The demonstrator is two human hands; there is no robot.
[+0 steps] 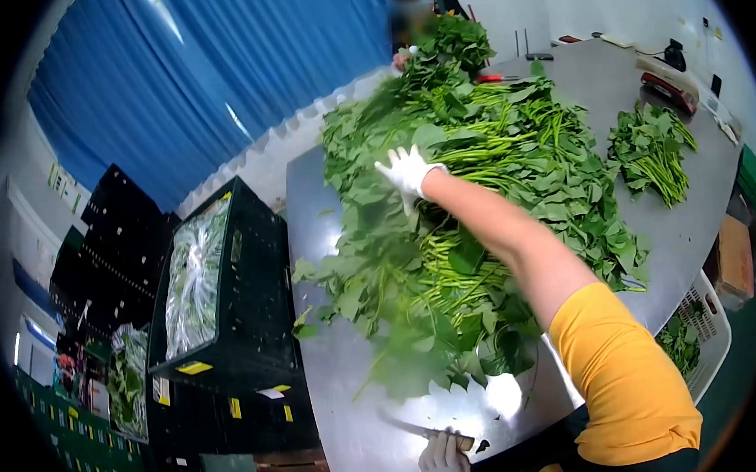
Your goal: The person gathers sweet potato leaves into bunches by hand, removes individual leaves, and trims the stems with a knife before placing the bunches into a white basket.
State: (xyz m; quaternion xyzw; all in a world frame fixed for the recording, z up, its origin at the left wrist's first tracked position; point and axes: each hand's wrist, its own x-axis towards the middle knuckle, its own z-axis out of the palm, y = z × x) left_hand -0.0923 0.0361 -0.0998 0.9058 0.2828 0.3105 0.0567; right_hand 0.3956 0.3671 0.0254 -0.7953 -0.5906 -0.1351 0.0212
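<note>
A big heap of leafy greens with long stems (470,197) covers the middle of a steel table (344,409). My right hand (405,172), in a white glove, reaches out on a bare arm with a yellow sleeve. It rests on top of the heap with its fingers spread. My left hand (444,460), also gloved, sits at the table's near edge and grips a knife (415,429) whose blade points left across the steel. The greens nearest to me look blurred.
A smaller bunch of greens (651,151) lies at the right of the table. Another person's hand (400,60) holds a bunch at the far end. Black crates of bagged greens (218,287) stand at the left, a white basket (699,334) at the right, and a scale (668,87) beyond.
</note>
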